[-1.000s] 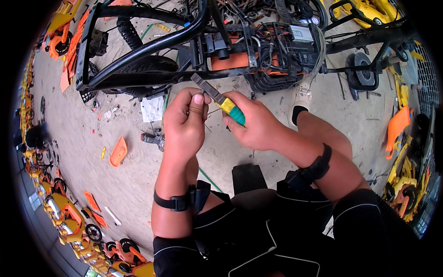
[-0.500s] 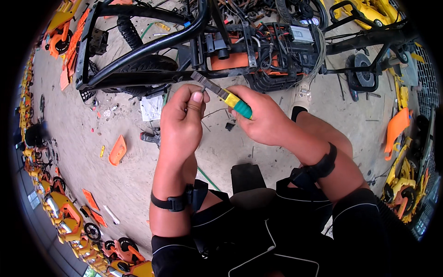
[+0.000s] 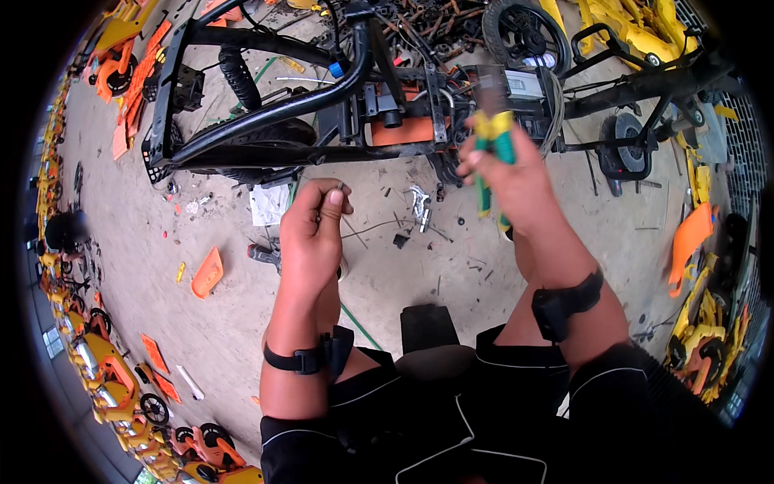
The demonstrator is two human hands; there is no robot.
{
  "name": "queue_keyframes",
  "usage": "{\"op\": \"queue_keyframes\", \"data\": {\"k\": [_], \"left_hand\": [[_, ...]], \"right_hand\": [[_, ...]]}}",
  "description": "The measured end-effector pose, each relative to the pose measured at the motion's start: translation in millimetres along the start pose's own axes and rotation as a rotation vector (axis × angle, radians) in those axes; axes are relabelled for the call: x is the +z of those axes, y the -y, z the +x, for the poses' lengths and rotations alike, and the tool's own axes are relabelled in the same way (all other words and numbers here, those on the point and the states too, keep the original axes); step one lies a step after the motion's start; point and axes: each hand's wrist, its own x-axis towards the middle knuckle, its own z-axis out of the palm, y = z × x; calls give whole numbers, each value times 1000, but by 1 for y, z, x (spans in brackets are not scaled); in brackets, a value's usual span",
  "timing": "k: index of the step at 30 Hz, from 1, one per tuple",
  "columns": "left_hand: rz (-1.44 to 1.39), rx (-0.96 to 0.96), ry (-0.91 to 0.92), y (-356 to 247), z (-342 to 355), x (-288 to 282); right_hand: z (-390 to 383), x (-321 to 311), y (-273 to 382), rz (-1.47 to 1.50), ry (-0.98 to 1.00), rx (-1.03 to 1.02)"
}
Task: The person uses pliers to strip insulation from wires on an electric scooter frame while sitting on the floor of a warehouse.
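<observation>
Green-and-yellow pliers (image 3: 495,129) are being clasped by the right grip (image 3: 516,165), upper right of the frame's centre; a small dark piece (image 3: 341,185) is being pinched by the left grip (image 3: 314,216), left of centre.

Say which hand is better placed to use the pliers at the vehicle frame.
Right, probably: the right hand holds the pliers near the vehicle frame, while the left hand pinches a small piece.

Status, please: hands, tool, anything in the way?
Left hand pinching small dark piece. Right hand gripping green-and-yellow pliers, jaws blurred. Right hand and pliers partly hiding black frame.
</observation>
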Motion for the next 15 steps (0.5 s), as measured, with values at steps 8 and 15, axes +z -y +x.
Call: {"op": "queue_keyframes", "data": {"k": [8, 15], "left_hand": [[-86, 79, -82, -11, -1, 10], [-42, 87, -95, -16, -1, 11]], "right_hand": [[-17, 23, -1, -368, 502, 180], [-14, 25, -10, -236, 642, 348]]}}
